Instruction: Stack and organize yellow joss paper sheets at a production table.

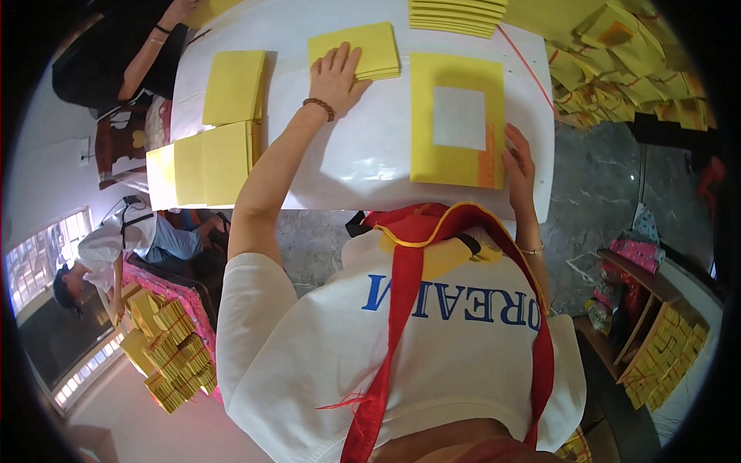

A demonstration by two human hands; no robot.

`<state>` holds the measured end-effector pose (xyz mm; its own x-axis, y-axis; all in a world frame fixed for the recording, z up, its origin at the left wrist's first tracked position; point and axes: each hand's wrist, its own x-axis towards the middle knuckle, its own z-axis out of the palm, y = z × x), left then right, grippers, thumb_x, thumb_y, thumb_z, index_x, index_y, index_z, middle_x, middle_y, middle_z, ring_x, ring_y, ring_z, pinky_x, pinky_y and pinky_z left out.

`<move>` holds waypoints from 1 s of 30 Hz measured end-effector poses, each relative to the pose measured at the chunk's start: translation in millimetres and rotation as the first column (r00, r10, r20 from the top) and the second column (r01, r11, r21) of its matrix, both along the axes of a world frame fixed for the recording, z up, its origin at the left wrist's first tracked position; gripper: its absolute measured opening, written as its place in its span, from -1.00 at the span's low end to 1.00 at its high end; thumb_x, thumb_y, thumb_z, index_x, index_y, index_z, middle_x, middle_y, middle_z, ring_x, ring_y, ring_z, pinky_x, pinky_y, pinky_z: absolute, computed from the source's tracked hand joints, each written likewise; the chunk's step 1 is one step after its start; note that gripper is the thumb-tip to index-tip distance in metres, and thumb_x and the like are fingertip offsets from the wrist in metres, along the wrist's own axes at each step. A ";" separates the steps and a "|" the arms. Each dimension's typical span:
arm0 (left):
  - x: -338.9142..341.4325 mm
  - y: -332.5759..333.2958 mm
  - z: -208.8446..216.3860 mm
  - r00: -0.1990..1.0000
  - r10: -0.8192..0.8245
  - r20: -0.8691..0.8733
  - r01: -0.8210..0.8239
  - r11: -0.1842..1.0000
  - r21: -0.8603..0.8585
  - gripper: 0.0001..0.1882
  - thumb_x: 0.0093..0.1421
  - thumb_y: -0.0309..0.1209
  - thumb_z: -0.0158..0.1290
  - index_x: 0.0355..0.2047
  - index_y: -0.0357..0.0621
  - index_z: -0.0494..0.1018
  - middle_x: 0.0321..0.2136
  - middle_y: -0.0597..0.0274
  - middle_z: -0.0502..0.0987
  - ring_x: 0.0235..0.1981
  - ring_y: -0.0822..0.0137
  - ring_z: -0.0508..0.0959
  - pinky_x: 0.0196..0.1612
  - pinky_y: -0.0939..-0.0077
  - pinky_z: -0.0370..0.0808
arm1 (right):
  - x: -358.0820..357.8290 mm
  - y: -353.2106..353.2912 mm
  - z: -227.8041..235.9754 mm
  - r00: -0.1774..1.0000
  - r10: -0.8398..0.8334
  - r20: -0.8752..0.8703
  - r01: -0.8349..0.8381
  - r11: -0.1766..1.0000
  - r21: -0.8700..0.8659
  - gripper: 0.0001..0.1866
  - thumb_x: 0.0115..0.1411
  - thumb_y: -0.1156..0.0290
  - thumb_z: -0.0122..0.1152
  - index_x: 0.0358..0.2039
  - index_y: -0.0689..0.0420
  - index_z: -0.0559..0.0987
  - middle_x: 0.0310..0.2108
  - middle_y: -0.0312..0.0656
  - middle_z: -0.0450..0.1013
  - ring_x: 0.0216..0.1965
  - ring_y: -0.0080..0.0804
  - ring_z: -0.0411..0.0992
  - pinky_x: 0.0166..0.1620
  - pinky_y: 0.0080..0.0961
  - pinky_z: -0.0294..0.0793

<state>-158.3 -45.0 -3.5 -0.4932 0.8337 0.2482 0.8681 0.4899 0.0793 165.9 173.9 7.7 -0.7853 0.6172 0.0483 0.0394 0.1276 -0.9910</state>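
My left hand [337,79] lies flat with fingers stretched out on a small stack of folded yellow paper [378,48] toward the far middle of the table. To its right lies a pile of flat yellow paper [457,69] with a white rectangle and an orange printed strip on top. Beside that pile's right edge is my right hand [519,166], its fingers apart and slightly bent, holding nothing visible. Whether its fingertips touch the paper I cannot tell.
Yellow paper stacks stand at the table's left [234,89] and far edge [455,17]. Banded yellow bundles [629,77] heap up at far right. One person's arm [147,58] is at far left; another person [108,247] bends near more bundles [170,347].
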 end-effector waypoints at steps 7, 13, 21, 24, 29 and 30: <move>60.9 18.5 47.9 0.993 -0.113 -0.040 0.117 0.983 0.138 -0.48 -0.01 -0.31 0.09 0.00 -0.11 0.32 0.02 -0.01 0.31 -0.02 0.04 0.33 -0.04 0.03 0.23 | -3.4 -3.4 -5.0 0.996 -0.034 -0.086 0.019 0.986 -0.168 -0.64 0.14 0.51 0.02 -0.01 0.12 0.43 0.10 -0.20 0.26 0.12 -0.46 0.18 0.12 -0.56 0.12; 180.0 31.2 56.2 0.822 -0.533 0.203 0.480 0.839 0.258 -0.54 -0.10 -0.27 0.17 -0.16 -0.12 0.42 -0.18 0.15 0.43 -0.18 0.16 0.39 -0.19 0.27 0.31 | -4.8 -2.4 -14.8 0.997 -0.070 0.038 0.071 0.997 -0.030 -0.69 0.17 0.53 0.02 -0.04 0.13 0.44 0.06 -0.26 0.29 -0.03 -0.58 0.26 0.02 -0.63 0.21; 182.6 32.9 51.0 0.798 -0.570 0.196 0.530 0.818 0.223 -0.62 -0.06 -0.32 0.16 -0.18 -0.05 0.44 -0.20 0.22 0.45 -0.20 0.21 0.42 -0.19 0.32 0.35 | -7.3 -0.7 -17.7 0.998 -0.064 0.017 0.066 0.941 -0.332 -0.71 0.17 0.48 0.05 -0.07 0.14 0.47 0.05 -0.23 0.29 0.00 -0.51 0.26 0.06 -0.60 0.21; 180.1 33.5 53.6 0.788 -0.598 0.148 0.547 0.790 0.277 -0.70 -0.06 -0.34 0.16 -0.26 -0.05 0.47 -0.30 0.25 0.49 -0.31 0.25 0.46 -0.28 0.36 0.40 | -5.3 1.2 -20.5 0.999 -0.035 -0.009 0.032 0.974 -0.225 -0.72 0.18 0.45 0.04 -0.08 0.16 0.48 0.06 -0.19 0.26 0.04 -0.47 0.24 0.08 -0.57 0.20; 176.4 35.8 49.0 0.775 -0.613 0.155 0.539 0.768 0.345 -0.82 -0.04 -0.37 0.15 -0.40 -0.09 0.49 -0.43 0.25 0.50 -0.43 0.24 0.48 -0.38 0.38 0.43 | -5.0 0.7 -19.2 0.999 -0.026 -0.026 0.018 0.961 -0.275 -0.73 0.19 0.41 0.04 -0.10 0.16 0.49 0.07 -0.18 0.24 0.05 -0.44 0.24 0.09 -0.55 0.18; 176.8 36.4 48.6 0.779 -0.591 0.210 0.494 0.785 0.375 -0.87 -0.03 -0.39 0.14 -0.44 -0.11 0.49 -0.46 0.23 0.50 -0.45 0.23 0.48 -0.40 0.39 0.43 | -5.0 0.1 -18.9 0.999 -0.027 -0.037 0.016 0.958 -0.285 -0.74 0.20 0.41 0.03 -0.10 0.15 0.49 0.08 -0.18 0.24 0.05 -0.44 0.24 0.10 -0.54 0.18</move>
